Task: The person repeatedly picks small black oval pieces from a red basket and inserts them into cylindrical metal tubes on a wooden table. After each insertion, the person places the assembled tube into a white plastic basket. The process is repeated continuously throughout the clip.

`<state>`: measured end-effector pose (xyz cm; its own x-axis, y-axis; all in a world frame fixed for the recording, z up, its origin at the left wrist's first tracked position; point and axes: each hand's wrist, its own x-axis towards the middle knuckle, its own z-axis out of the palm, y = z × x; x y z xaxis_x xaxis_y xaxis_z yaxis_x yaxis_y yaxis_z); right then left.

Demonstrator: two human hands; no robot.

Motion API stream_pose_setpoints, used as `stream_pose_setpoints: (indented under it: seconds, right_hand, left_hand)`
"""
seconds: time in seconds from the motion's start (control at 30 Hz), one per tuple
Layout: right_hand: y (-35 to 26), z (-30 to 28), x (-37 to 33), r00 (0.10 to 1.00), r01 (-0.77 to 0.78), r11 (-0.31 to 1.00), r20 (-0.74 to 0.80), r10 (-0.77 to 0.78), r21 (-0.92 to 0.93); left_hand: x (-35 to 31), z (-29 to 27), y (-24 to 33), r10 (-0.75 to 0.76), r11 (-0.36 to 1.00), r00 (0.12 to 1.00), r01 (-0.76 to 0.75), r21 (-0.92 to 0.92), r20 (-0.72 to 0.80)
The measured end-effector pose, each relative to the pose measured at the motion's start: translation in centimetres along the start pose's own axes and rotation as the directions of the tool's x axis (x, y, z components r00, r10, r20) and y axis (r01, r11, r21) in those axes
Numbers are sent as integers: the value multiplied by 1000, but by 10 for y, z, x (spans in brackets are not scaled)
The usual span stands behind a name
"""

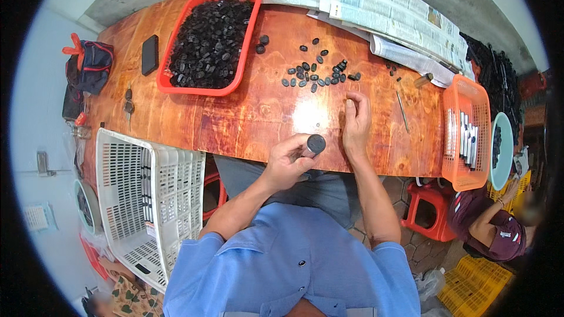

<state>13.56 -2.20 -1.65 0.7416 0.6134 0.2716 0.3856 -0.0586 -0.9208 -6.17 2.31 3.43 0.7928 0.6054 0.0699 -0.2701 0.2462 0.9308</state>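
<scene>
My left hand (286,163) is closed around a cylindrical tube with a round black end (316,144) facing up, just over the table's near edge. Most of the tube's body is hidden by my fingers. To the right of it, my right hand (357,123) rests on its side on the table, thumb up and fingers loosely extended; nothing shows in it. Beyond the right hand, small black oval pieces (314,77) lie scattered, with a few more in a row (339,66). A red basket (235,85) heaped with black pieces stands at the far left of them.
An orange basket (451,141) holding silver-and-black tubes (468,141) stands at the table's right edge, beside a pale green basin (502,155). Newspapers (388,17) cover the back. A white crate (176,199) is at my left. Another person's arm (487,220) shows at right.
</scene>
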Motion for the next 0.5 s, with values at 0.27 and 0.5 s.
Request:
stream_pose_setpoints:
  seconds: [0.27, 0.5]
  right_hand:
    - [-1, 0, 2, 1000, -5, 1000, 19, 5, -3]
    - [-5, 3, 2, 999, -12, 999, 31, 13, -53]
  left_hand:
    - [9, -6, -13, 92, 994, 993, -87, -71, 70]
    - [13, -7, -6, -10, 991, 1000, 10, -134, 1]
